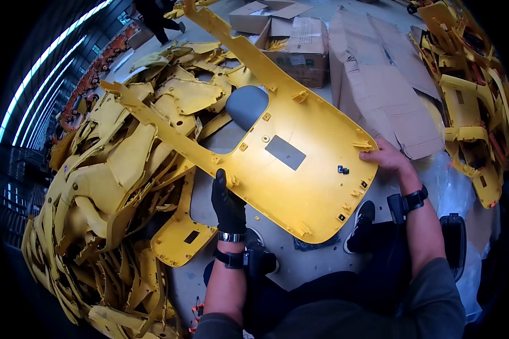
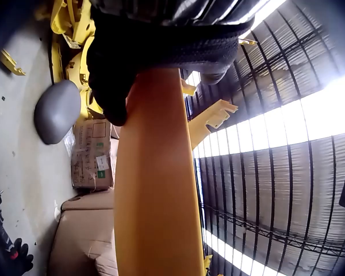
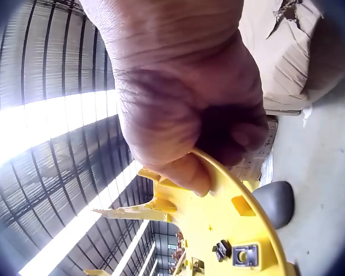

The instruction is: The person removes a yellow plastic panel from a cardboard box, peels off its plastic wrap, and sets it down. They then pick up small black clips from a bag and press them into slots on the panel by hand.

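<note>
A large yellow plastic panel (image 1: 316, 186) with two long arms is held up in front of the body, its ribbed inner face toward the head camera. My left hand (image 1: 228, 206), in a black glove, grips its left edge with the thumb on the inner face. The bare right hand (image 1: 383, 157) pinches the right edge, its thumb on the inner face and the fingers curled behind, as the right wrist view shows. Small metal clips (image 3: 244, 256) sit near that rim, beside a small black part (image 3: 222, 249). A rectangular opening pierces the panel's middle.
A high heap of yellow panels (image 1: 113, 169) lies to the left, with more yellow parts (image 1: 464, 107) at the right. Cardboard boxes (image 1: 308, 48) and a flattened carton (image 1: 373, 85) stand ahead. A grey rounded piece (image 2: 57, 112) lies on the floor. Another person's legs (image 1: 155, 22) show far back.
</note>
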Demonstrator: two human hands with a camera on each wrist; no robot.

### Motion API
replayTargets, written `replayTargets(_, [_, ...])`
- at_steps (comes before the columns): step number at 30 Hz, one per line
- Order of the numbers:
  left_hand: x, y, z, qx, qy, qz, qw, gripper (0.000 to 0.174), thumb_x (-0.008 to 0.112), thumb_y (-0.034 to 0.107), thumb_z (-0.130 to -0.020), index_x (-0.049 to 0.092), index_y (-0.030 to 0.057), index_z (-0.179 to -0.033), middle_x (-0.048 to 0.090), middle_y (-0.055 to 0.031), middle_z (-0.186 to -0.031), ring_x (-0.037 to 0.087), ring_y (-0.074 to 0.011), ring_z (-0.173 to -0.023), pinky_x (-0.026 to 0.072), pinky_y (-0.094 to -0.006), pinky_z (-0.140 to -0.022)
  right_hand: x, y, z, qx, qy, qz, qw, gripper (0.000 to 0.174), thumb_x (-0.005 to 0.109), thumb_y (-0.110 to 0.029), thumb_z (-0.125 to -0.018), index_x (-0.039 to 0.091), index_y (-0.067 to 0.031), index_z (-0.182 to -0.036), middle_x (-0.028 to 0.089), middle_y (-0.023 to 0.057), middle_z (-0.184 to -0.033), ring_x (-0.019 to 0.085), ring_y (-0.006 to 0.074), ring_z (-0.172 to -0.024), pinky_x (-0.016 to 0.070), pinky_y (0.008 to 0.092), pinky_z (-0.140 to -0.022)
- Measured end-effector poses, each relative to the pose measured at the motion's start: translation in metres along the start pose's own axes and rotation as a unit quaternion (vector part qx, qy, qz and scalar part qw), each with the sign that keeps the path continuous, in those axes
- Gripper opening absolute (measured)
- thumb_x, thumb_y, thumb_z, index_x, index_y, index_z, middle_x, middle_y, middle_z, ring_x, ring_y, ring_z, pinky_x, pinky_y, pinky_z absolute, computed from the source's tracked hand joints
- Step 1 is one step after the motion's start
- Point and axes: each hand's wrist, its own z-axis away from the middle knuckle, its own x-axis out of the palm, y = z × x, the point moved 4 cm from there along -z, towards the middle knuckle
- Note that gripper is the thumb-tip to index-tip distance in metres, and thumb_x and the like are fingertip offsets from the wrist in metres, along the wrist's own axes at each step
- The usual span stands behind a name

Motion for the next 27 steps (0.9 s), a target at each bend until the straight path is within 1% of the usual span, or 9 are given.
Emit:
replayTargets(5, [-0.033, -0.017, 0.001, -0.082, 0.044, -0.168, 0.981, 0.04, 0.059, 0.01, -0.09, 0.051, -0.0011, -0.128, 0.064, -0.0167, -0.114, 0.068, -0.0288, -0.097, 0.0608, -0.0409, -0.078, -0.018, -0.002, 0.012, 0.047, 0.018, 0.051, 0.997, 0.032, 0.07, -0.011, -0.083, 0.067, 0.0033, -0.112, 0.072, 0.0068, -0.101, 0.067, 0.0134, -0.09, 0.0513, 0.0284, -0.085])
replayTargets(9, [-0.043, -0.029, 0.003, -0.072, 0.054, -0.16, 0.983, 0.037, 0.059, 0.007, -0.086, 0.054, -0.0017, -0.122, 0.065, -0.0145, -0.106, 0.069, -0.0271, -0.091, 0.0609, -0.0391, -0.075, -0.049, -0.019, 0.026, -0.022, 0.126, 0.092, 0.988, 0.043, 0.073, -0.009, -0.076, 0.065, 0.0004, -0.118, 0.061, -0.0007, -0.088, 0.056, 0.0085, -0.069, 0.0479, 0.0231, -0.072])
replayTargets(10, [-0.041, -0.031, 0.004, -0.082, 0.072, -0.127, 0.986, 0.035, 0.06, 0.008, -0.086, 0.055, -0.0014, -0.119, 0.066, -0.0135, -0.103, 0.069, -0.0261, -0.088, 0.0608, -0.0384, -0.073, -0.057, -0.023, 0.032, -0.054, 0.158, 0.07, 0.983, 0.041, 0.067, -0.005, -0.078, 0.064, -0.001, -0.12, 0.054, -0.0021, -0.084, 0.048, 0.0062, -0.063, 0.0434, 0.0202, -0.061])
replayTargets(14, [-0.029, -0.039, 0.011, -0.077, 0.053, -0.155, 0.983, 0.038, 0.057, 0.003, -0.085, 0.052, -0.001, -0.122, 0.064, -0.0144, -0.109, 0.068, -0.029, -0.094, 0.0608, -0.0416, -0.079, -0.057, -0.03, 0.037, -0.091, 0.146, -0.168, 0.971, 0.034, 0.055, 0.0, -0.085, 0.064, 0.0007, -0.119, 0.059, 0.0006, -0.089, 0.052, 0.0057, -0.065, 0.044, 0.0186, -0.057])
replayTargets(17, [-0.019, -0.043, 0.023, -0.088, 0.051, -0.188, 0.977, 0.039, 0.057, 0.0, -0.084, 0.051, -0.0011, -0.123, 0.063, -0.0143, -0.11, 0.068, -0.029, -0.095, 0.0608, -0.0411, -0.079, 0.0, -0.041, 0.011, -0.103, 0.078, -0.201, 0.971, 0.023, 0.052, -0.003, -0.098, 0.063, 0.0021, -0.117, 0.068, 0.0072, -0.098, 0.065, 0.0095, -0.072, 0.0507, 0.0202, -0.059])
replayTargets(20, [-0.015, -0.044, 0.042, -0.105, 0.052, -0.205, 0.972, 0.043, 0.058, -0.002, -0.083, 0.05, -0.0021, -0.125, 0.063, -0.0141, -0.113, 0.066, -0.029, -0.099, 0.059, -0.04, -0.083, 0.08, -0.055, -0.01, -0.031, -0.034, -0.136, 0.99, 0.019, 0.051, -0.008, -0.1, 0.055, 0.0006, -0.116, 0.069, 0.012, -0.104, 0.071, 0.0134, -0.075, 0.0559, 0.0218, -0.061])
replayTargets(22, [-0.019, -0.054, 0.058, -0.082, 0.05, -0.173, 0.98, 0.044, 0.061, 0.001, -0.082, 0.05, -0.0024, -0.125, 0.064, -0.0124, -0.11, 0.067, -0.0235, -0.092, 0.0581, -0.0333, -0.076, 0.13, -0.054, -0.025, -0.009, -0.125, -0.16, 0.979, 0.016, 0.051, -0.009, -0.1, 0.055, -0.0005, -0.113, 0.069, 0.0132, -0.108, 0.072, 0.0146, -0.077, 0.057, 0.0231, -0.063])
replayTargets(25, [-0.012, -0.065, 0.081, -0.06, 0.054, -0.151, 0.985, 0.046, 0.065, 0.003, -0.083, 0.051, -0.0027, -0.127, 0.065, -0.0097, -0.109, 0.066, -0.0191, -0.091, 0.0549, -0.0289, -0.076, 0.186, -0.05, -0.049, -0.063, -0.143, -0.2, 0.967, 0.012, 0.054, -0.007, -0.099, 0.06, -0.0016, -0.107, 0.069, 0.0085, -0.1, 0.07, 0.0138, -0.079, 0.0563, 0.0237, -0.065])
replayTargets(27, [-0.018, -0.064, 0.085, -0.126, 0.053, -0.211, 0.968, 0.044, 0.064, 0.003, -0.084, 0.053, -0.0025, -0.126, 0.065, -0.009, -0.11, 0.066, -0.0183, -0.092, 0.0545, -0.0289, -0.078, 0.205, -0.036, -0.06, -0.035, -0.13, -0.2, 0.971, 0.012, 0.056, -0.007, -0.098, 0.061, -0.0013, -0.106, 0.067, 0.0071, -0.095, 0.069, 0.0135, -0.079, 0.0559, 0.0233, -0.065])
